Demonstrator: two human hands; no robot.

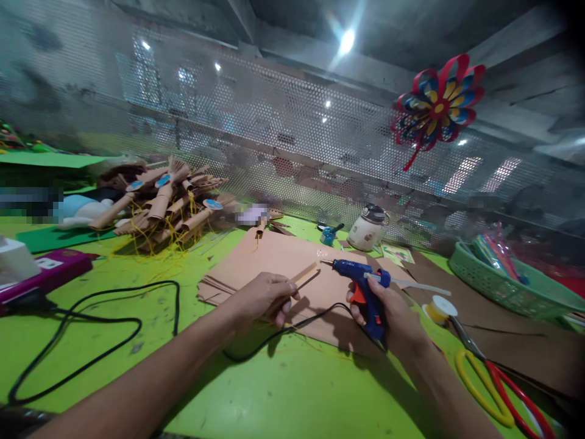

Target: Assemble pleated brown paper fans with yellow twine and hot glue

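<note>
Left hand: the left hand (pixel 265 297) had its grip pinched together on a thin brown strip (pixel 305 274), which stuck out toward 2 o'clock above the brown sheets (pixel 274 253).
Right hand: the right hand (pixel 393 312) had its grip clamped round the blue glue gun (pixel 361 285), its nozzle pointing to 10 o'clock.
Strip and nozzle: the tips were just beside each other; contact could not be told.
Doing it well: probably a light trigger squeeze, fingers well back from the hot tip, and the strip over the sheets so drips miss the counter (pixel 283 390).
Cord: the black cord (pixel 292 326) trailed toward 8 o'clock beneath the left wrist and might snag.
Nearby: a spool (pixel 439 308) and scissors (pixel 491 381) lay at 4 o'clock of the right hand.
</note>
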